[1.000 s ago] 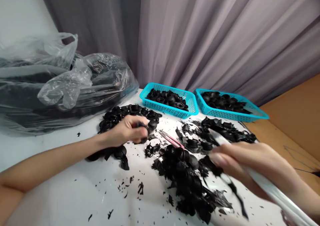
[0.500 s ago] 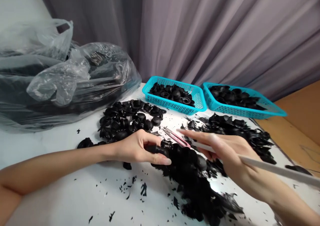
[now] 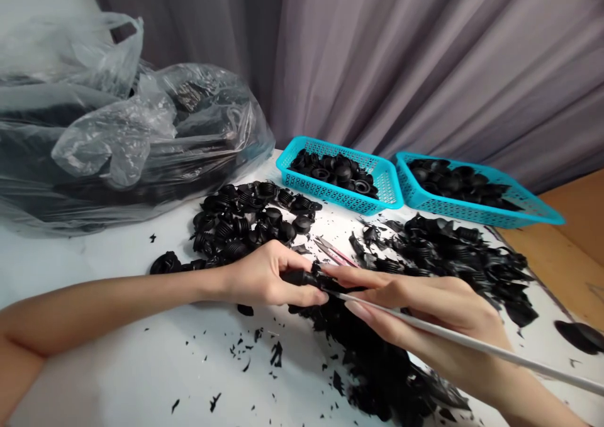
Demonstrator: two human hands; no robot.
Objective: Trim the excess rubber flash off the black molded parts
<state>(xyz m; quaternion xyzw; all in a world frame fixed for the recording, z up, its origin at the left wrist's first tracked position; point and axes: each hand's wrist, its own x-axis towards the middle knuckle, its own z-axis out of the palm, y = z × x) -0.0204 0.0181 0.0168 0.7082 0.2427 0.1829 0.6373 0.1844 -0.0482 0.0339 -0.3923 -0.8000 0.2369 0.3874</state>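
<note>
My left hand [image 3: 278, 276] is closed, thumb and fingers pinching a black rubber part [image 3: 302, 278]. In my right hand [image 3: 425, 307] is a long thin pale-grey stick [image 3: 453, 334], gripped between thumb and fingers. Its tip meets the black part at my left fingertips, and its other end runs off past the right edge. Pink-handled thread snips [image 3: 336, 251] lie just beyond my right fingertips, partly covered. Beneath both hands spreads a heap of black rubber pieces [image 3: 377, 377]; exactly where the held part ends against it is hard to see.
Ribbed black parts [image 3: 236, 226] are piled behind my left hand, more black pieces [image 3: 453, 251] to the right. Two turquoise baskets [image 3: 340, 195] [image 3: 481, 213] of black parts stand at the back. A large clear plastic bag [image 3: 141, 163] fills the left. Black scraps [image 3: 277, 354] litter the white table.
My right hand has moved left and down, bringing the stick's tip to the part in my left hand. The snips are now more covered. The whole view has shifted slightly.
</note>
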